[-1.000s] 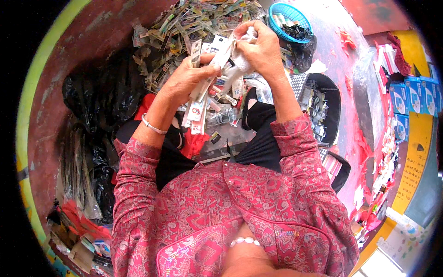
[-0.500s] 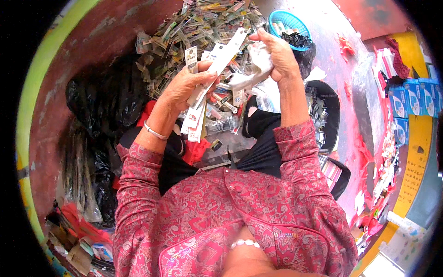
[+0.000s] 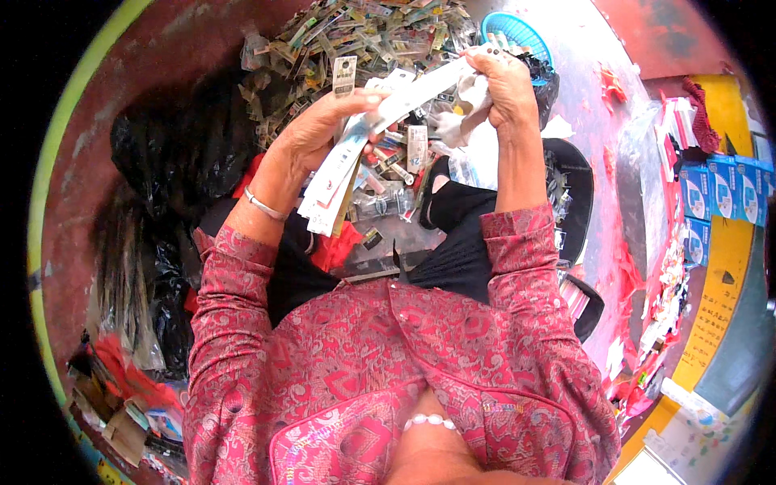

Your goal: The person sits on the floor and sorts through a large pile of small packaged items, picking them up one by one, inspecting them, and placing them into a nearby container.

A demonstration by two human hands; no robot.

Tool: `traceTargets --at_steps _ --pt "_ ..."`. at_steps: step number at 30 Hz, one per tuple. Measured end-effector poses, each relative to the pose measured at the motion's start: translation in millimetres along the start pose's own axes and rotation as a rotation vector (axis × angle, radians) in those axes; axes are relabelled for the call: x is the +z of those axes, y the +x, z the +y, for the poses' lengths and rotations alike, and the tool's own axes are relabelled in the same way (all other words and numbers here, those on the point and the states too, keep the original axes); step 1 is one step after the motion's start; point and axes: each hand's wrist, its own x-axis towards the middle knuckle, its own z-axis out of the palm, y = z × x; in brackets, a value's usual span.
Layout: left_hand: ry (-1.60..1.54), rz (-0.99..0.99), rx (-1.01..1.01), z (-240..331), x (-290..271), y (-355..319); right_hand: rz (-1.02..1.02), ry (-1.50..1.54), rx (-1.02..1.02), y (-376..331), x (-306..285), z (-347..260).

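A fan of long white printed strips (image 3: pixel 333 182) is gripped in my left hand (image 3: pixel 317 129), its fingers closed round the middle and the lower ends hanging over my lap. One strip (image 3: pixel 428 87) slants up and right from this bundle, and my right hand (image 3: pixel 511 87) pinches its far end. Against that palm is also a crumpled white piece (image 3: pixel 474 95); whether it is cloth or soft plastic I cannot tell. Beneath and beyond both hands spreads a heap of small narrow printed packets (image 3: pixel 388 36).
A blue plastic basket (image 3: pixel 517 34) with dark contents stands beyond my right hand. Black plastic bags (image 3: pixel 182 153) lie at left. A black open case (image 3: pixel 575 202) holding small packets sits beside my right knee. Blue boxes (image 3: pixel 723 190) line the far right.
The long strip has tilted flatter, its far end now between my right fingers. My right hand has shifted slightly right, and the bundle's lower ends have swung left.
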Motion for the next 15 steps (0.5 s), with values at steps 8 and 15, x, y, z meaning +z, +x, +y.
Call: traceTargets --at_steps 8,15 --pt "0.222 0.115 0.074 -3 4 6 0.377 -0.470 -0.430 3 0 -5" --pt "0.087 0.167 0.081 -6 3 16 -0.293 -0.871 -0.791 -53 65 11"
